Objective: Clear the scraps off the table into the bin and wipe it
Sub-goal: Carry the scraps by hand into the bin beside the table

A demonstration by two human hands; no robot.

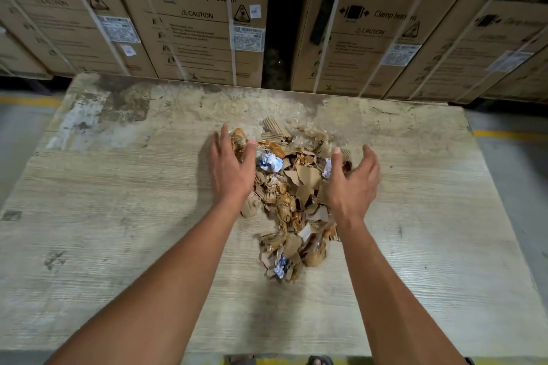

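Two hands framed the job from the head camera, the only view I had. My left hand (232, 169) lay fingers straight and together against the left flank of the scrap pile (292, 195), while my right hand (354, 179) hovered at its right flank, fingers loosely spread and a little cupped, gripping nothing. That pile of torn cardboard, amber wrappers and a crumpled blue-and-white paper wad (271, 163) sat mid-table, running from between my hands back toward the near edge of the worn wooden table (118, 192). Washing machine cartons (195, 15) stood stacked beyond the far edge. No bin or cloth showed anywhere in frame.

I judged the risk to be spillage: the heap was loose and longer than my hands could span, so a scoop at its far end would likely leave the near tail behind or shed light scraps over the edge to the floor.
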